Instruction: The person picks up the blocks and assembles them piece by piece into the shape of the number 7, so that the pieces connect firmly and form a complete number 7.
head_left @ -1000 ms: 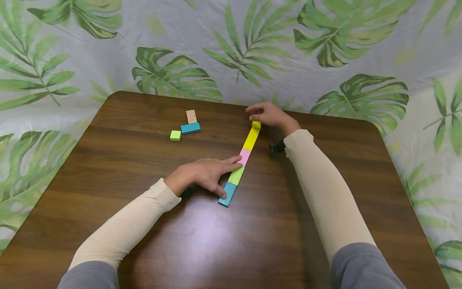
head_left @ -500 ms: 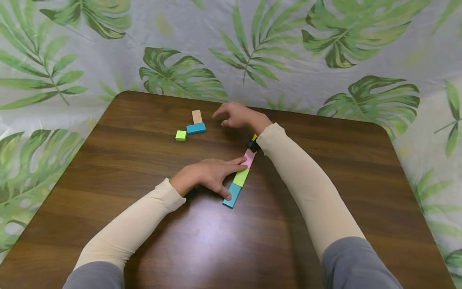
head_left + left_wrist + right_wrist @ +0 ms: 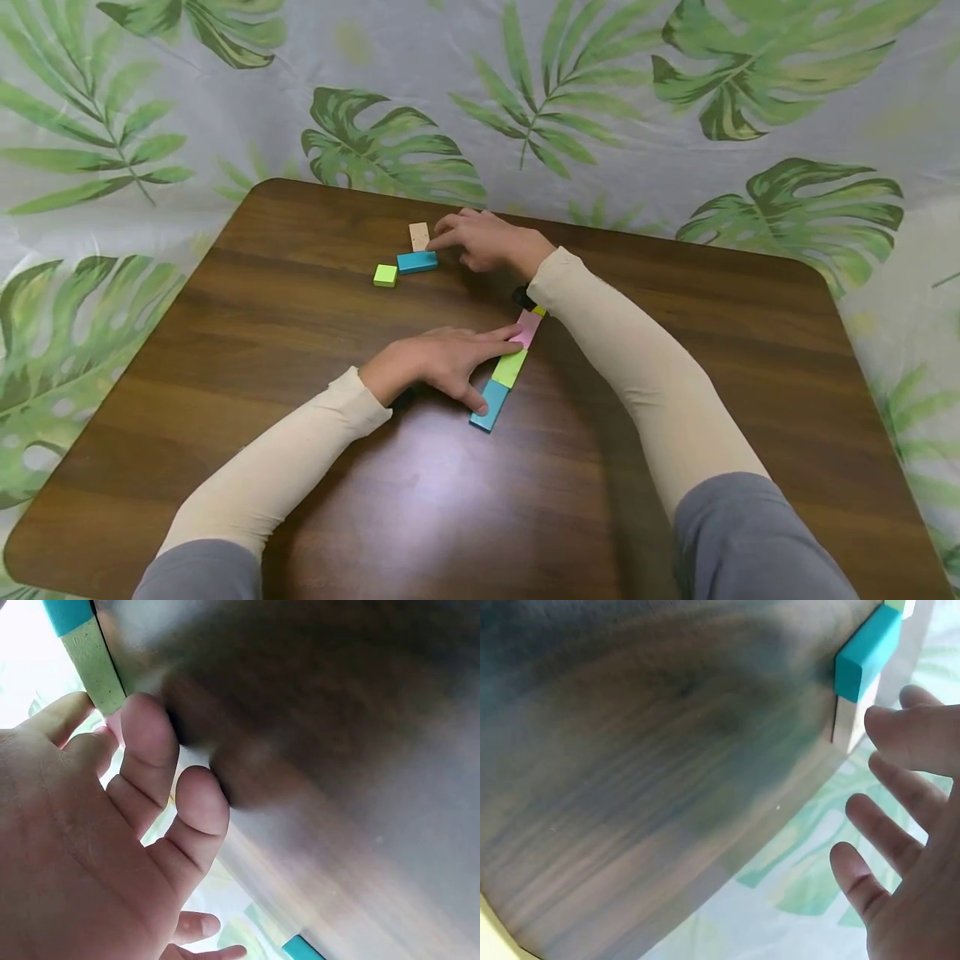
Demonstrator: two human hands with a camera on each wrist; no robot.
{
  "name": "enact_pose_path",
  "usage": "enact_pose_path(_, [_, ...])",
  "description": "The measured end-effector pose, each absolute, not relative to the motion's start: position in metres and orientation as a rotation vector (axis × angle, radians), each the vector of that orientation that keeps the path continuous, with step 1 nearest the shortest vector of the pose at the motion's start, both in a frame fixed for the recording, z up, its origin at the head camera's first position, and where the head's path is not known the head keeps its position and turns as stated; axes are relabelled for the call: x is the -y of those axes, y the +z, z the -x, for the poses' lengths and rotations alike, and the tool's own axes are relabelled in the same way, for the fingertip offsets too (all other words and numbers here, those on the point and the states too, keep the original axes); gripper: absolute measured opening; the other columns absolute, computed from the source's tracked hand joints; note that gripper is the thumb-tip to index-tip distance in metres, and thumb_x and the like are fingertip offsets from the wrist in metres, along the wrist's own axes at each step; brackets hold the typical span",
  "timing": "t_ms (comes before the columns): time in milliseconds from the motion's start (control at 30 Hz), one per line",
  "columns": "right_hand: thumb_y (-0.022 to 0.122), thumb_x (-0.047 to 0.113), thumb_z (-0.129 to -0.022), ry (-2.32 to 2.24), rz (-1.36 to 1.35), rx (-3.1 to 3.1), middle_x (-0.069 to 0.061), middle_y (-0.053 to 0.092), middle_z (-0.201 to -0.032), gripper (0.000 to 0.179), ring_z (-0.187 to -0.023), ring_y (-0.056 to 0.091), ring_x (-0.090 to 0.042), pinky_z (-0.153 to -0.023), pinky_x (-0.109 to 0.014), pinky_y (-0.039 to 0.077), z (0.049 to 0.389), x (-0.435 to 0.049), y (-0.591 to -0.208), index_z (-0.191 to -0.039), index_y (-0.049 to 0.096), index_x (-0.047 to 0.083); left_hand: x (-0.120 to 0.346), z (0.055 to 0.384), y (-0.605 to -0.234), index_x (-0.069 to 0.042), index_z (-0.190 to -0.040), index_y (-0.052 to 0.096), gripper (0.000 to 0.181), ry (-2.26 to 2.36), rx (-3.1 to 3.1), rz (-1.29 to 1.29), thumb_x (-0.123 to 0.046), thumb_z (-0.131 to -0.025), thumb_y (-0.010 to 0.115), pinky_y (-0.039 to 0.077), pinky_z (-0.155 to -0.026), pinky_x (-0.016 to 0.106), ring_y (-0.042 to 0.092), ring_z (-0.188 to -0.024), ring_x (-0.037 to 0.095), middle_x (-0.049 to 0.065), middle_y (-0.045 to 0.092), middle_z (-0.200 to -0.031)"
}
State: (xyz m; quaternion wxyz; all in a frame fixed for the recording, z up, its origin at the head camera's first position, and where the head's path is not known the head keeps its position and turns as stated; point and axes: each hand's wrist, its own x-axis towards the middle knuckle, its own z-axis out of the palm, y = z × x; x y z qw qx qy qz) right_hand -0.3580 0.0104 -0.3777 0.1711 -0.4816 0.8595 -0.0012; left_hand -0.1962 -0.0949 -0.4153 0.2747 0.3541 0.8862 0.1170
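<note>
A slanting row of flat blocks lies on the table: blue [image 3: 491, 407], light green [image 3: 511, 369], pink [image 3: 531, 327], then a yellow block [image 3: 541, 310] mostly hidden by the right wrist. My left hand [image 3: 450, 360] rests on the row with extended fingers, thumb on the blue block, fingertips at the pink and green ones. Farther back, my right hand [image 3: 487, 240] reaches to a loose blue block [image 3: 417, 262] and a plain wooden block [image 3: 419, 237]. In the right wrist view its fingers are spread beside the wooden block [image 3: 846, 724], gripping nothing.
A small light green block [image 3: 386, 276] sits left of the loose blue block. The brown wooden table [image 3: 300, 300] has its back edge just behind the right hand. Behind it hangs a leaf-patterned cloth [image 3: 570, 75].
My right hand has left the yellow end of the row and moved left to the loose blocks. My left hand stays on the row. The head view has shifted slightly.
</note>
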Motion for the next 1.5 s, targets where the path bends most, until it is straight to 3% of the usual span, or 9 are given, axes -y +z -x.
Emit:
enact_pose_path(533, [0.054,0.011,-0.100,0.104,1.335,-2.413,-0.008,0.041,-0.156,0.049,-0.141,0.035,-0.035,-0.116,-0.056,0.030,0.363,-0.013,-0.381,-0.145,0.052,0.030,0.086,0.196,-0.414,-0.033,-0.160,0.018,0.098,0.287,-2.378,-0.984,-0.054,-0.082,0.074,0.037,-0.114,0.045,0.037,-0.147,0.023,-0.015,0.000,-0.169])
enact_pose_path(767, [0.065,0.017,-0.096,-0.107,1.266,-2.440,-0.004,0.067,-0.132,0.025,-0.128,0.056,-0.025,-0.109,-0.044,0.044,0.373,-0.020,-0.388,-0.119,0.074,0.019,0.090,0.196,-0.415,-0.032,-0.160,0.018,0.099,0.303,-2.380,-0.983,-0.055,-0.081,0.075,0.036,-0.114,0.045,0.038,-0.147,0.021,-0.016,0.001,-0.169])
enact_pose_path(900, [0.068,0.017,-0.094,-0.212,1.224,-2.463,-0.004,0.072,-0.118,0.012,-0.113,0.063,-0.023,-0.101,-0.041,0.049,0.378,-0.026,-0.394,-0.102,0.077,0.015,0.091,0.196,-0.416,-0.032,-0.159,0.019,0.099,0.309,-2.382,-0.985,-0.054,-0.081,0.075,0.036,-0.114,0.046,0.037,-0.147,0.020,-0.016,0.001,-0.168])
enact_pose_path(1167, [0.068,0.013,-0.093,-0.390,1.015,-2.437,-0.008,0.064,-0.138,0.035,-0.131,0.055,-0.025,-0.110,-0.041,0.043,0.389,-0.045,-0.400,-0.129,0.067,0.012,0.092,0.197,-0.415,-0.031,-0.160,0.019,0.098,0.315,-2.378,-0.981,-0.053,-0.082,0.075,0.028,-0.120,0.047,0.031,-0.151,0.021,-0.015,0.000,-0.169])
enact_pose_path(1500, [0.066,0.010,-0.094,-0.512,0.843,-2.416,-0.016,0.064,-0.134,0.034,-0.124,0.059,-0.029,-0.105,-0.043,0.048,0.398,-0.068,-0.398,-0.128,0.067,0.008,0.095,0.197,-0.415,-0.030,-0.160,0.020,0.097,0.323,-2.370,-0.972,-0.051,-0.082,0.075,0.028,-0.120,0.048,0.031,-0.151,0.021,-0.015,-0.001,-0.169])
